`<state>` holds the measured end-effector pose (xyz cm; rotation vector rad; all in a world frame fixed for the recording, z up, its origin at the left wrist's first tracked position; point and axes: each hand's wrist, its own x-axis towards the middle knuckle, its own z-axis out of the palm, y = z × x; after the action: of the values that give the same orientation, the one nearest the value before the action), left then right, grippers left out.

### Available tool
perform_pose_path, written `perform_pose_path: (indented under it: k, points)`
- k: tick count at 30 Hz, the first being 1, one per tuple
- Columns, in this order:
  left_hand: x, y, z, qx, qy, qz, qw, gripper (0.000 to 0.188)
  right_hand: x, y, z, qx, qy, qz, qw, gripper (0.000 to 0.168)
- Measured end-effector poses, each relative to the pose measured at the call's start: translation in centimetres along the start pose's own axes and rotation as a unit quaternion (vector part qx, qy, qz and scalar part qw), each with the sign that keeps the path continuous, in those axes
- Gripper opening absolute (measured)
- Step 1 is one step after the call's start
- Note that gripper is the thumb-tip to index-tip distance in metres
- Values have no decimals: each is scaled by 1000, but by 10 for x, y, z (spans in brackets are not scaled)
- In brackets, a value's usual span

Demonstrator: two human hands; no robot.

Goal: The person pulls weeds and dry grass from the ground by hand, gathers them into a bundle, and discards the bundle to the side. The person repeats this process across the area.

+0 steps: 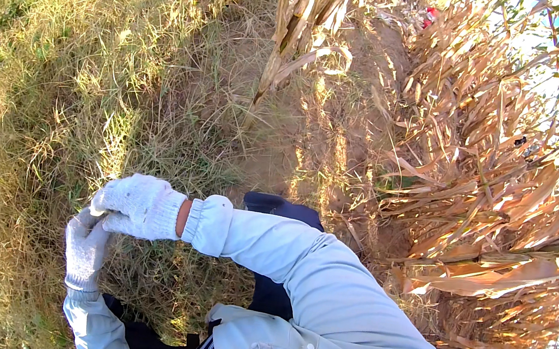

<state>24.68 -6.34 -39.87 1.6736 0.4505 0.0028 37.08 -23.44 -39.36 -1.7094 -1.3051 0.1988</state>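
My right hand [145, 207], in a white knitted glove, reaches across from the right with its fingers bent. It meets my left hand [86, 252], gloved the same way, at the fingertips and thumb. Whether anything is pinched between the two hands is hidden by the fingers. Bare wrist shows between the right glove and the elasticated cuff [207, 224] of a pale jacket. Beneath both hands is dry, partly green grass [154, 270].
Dry corn stalks [472, 205] lean densely along the right. A single clump of corn stalks [291, 28] stands ahead, beside a strip of bare soil [269, 167]. My dark shoe [279, 207] shows behind the right sleeve. Something red [430, 16] lies far ahead.
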Motion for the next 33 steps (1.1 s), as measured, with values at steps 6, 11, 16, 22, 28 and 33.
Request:
perform_pose_path:
  k: [6, 11, 16, 22, 28, 33]
  points:
    - [-1, -3, 14, -47, 8, 0, 999, 13, 0, -8, -8, -120, -49, -13, 992, 27]
    - [-6, 10, 16, -5, 39, -42, 998, 12, 1, -8, -15, -247, -124, 62, 959, 22]
    - [-5, 12, 18, -64, 46, -29, 996, 12, -9, 5, -14, -248, -129, 56, 958, 22]
    - [3, 3, 17, -18, 27, -13, 999, 12, -14, 8, -14, -188, -81, 45, 978, 23]
    - [1, 8, 24, -2, -11, -34, 999, 16, -16, -2, -22, -90, -21, 63, 994, 27]
    - [-3, 5, 32, -13, -25, -36, 999, 21, -14, 4, -19, -74, -42, 44, 995, 23]
